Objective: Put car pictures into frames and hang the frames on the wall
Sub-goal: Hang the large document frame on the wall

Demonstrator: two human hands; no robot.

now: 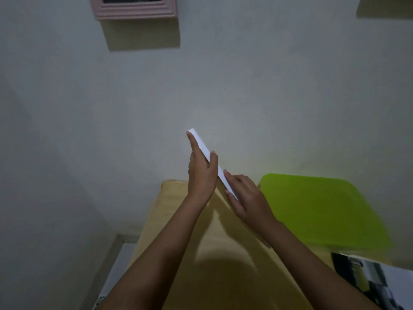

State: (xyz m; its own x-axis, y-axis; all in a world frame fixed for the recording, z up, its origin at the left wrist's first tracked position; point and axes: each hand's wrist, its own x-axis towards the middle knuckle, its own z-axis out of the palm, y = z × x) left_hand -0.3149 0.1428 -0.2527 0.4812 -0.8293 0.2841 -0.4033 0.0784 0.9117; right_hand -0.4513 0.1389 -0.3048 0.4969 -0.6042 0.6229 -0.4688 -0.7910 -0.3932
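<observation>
I hold a white frame edge-on in the air between both hands, above the wooden table and in front of the wall. My left hand grips its upper part, fingers along the back and thumb over the front edge. My right hand holds its lower end with fingers laid along the edge. A pink frame with a dark picture hangs on the wall at the top left. Printed car pictures lie at the table's lower right.
A lime-green sheet lies on the right side of the table. Another frame's corner shows at the top right of the wall. The floor edge runs along the table's left side.
</observation>
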